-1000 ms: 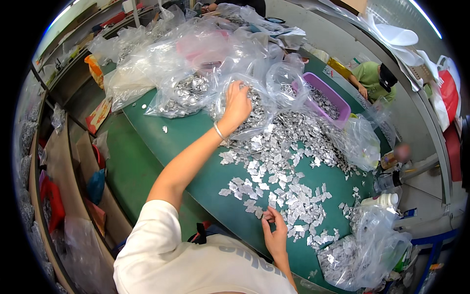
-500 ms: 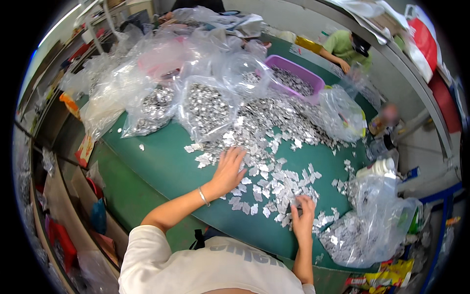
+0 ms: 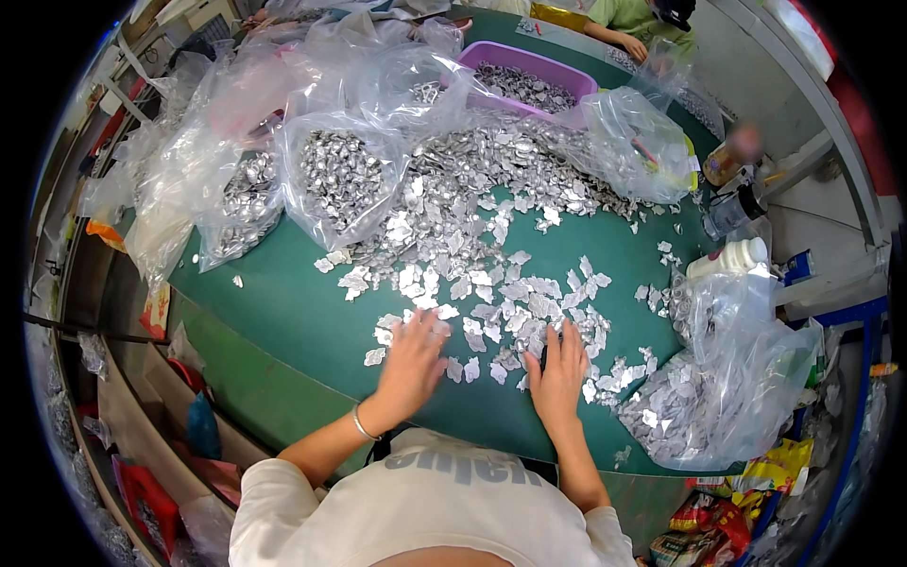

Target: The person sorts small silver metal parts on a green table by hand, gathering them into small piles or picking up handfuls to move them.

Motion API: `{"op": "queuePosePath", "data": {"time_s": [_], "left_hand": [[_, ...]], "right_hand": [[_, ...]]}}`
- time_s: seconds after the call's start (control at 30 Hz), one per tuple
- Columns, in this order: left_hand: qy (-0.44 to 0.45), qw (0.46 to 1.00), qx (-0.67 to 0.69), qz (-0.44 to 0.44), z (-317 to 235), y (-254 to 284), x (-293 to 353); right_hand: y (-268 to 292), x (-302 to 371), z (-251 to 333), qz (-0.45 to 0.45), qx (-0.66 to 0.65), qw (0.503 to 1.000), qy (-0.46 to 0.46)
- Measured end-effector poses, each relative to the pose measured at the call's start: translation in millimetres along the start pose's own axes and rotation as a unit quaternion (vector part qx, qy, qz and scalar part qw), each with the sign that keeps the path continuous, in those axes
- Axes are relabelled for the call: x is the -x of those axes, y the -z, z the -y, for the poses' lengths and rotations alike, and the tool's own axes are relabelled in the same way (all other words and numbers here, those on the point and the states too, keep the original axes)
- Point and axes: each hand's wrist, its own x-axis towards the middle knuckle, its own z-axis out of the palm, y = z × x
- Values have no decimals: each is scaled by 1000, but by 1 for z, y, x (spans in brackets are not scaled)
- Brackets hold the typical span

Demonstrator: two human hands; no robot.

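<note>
Many small flat silvery metal pieces (image 3: 534, 300) with wavy edges lie scattered on the green table (image 3: 293, 312), thickening into a heap (image 3: 529, 165) farther back. My left hand (image 3: 411, 361), with a bracelet at the wrist, rests palm down at the left part of the scatter, its fingers stretched out over a few pieces. Near the middle, my right hand (image 3: 559, 369) lies with fingers extended on the closer edge of the pieces. Neither hand grips anything that I can see; what lies beneath the fingers is hidden.
Clear plastic bags (image 3: 340, 180) of metal parts stand at the back left. A purple tub (image 3: 590, 83) of parts sits behind the heap. At right are another filled bag (image 3: 680, 406), a white bottle (image 3: 727, 257) and a dark-lidded jar (image 3: 732, 210). Across the table sits a person in green (image 3: 624, 17).
My left hand has drawn back toward me and slightly left, with some pieces now by its fingers. My right hand has shifted left and flattened. The camera view has shifted too.
</note>
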Motion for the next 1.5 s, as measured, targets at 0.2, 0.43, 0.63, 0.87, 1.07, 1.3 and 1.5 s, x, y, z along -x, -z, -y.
{"op": "queuePosePath", "data": {"time_s": [0.2,0.43,0.63,0.87,1.07,1.3,1.5], "left_hand": [[-119,988,-40,91,-18,-32,-3],[-65,997,-31,-10,0,-15,-17],[-74,994,62,-53,-28,-30,-49],[-77,996,21,-40,-33,-40,-49],[-30,996,33,-75,-21,-35,-43],[-72,996,-17,-51,-22,-33,-36],[-67,994,-29,-77,-7,-30,-38]], "right_hand": [[13,13,0,5,-115,993,28],[9,-27,-30,-83,-20,996,-38],[19,-20,-25,-101,-59,993,3],[26,25,-1,-23,-112,986,118],[29,18,12,-4,-125,986,107],[2,-28,13,25,-2,990,135],[23,-29,7,-12,-89,988,128]]}}
